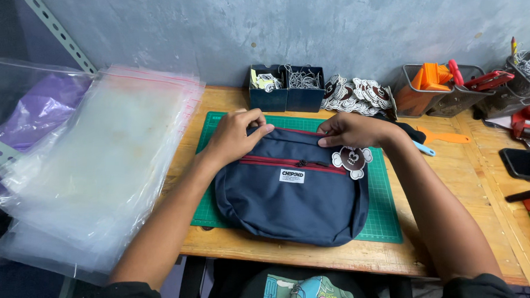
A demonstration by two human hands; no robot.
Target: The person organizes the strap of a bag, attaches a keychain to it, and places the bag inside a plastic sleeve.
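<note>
A navy blue bag (290, 204) with red zipper trim and a small white label lies flat on a green cutting mat (383, 212). My left hand (236, 135) pinches the bag's upper left edge. At the upper right edge, my right hand (351, 130) holds the bag next to a white and brown cartoon-shaped hang tag (352, 160) that rests on the bag's right side.
A stack of clear zip plastic bags (95, 166) covers the left of the wooden table (454, 177). At the back stand dark boxes (285, 88) with strings, a pile of similar tags (360, 96), and metal baskets (436, 90) with tools. A phone (525, 163) lies at right.
</note>
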